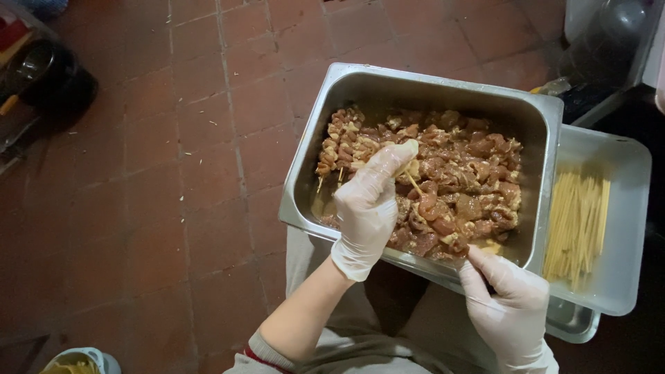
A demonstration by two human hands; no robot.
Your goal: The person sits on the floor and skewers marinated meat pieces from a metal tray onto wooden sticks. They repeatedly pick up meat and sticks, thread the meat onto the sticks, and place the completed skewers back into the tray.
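Nearest to the person, the right hand [509,305], in a thin white glove, is closed around the blunt end of a bamboo skewer [415,185], with marinated meat pieces [433,208] threaded just ahead of its fingertips. Up and to the left of it, the gloved left hand [367,208] reaches into the steel pan [332,97], fingers curled and pinching the skewer's far tip together with a bit of meat. Beyond that hand, against the pan's far left side, lie finished meat skewers [343,142]. To the right of the right hand, a white plastic tray [623,159] holds a bundle of bare bamboo sticks [575,221]. Red floor tiles [173,173] spread out to the left.
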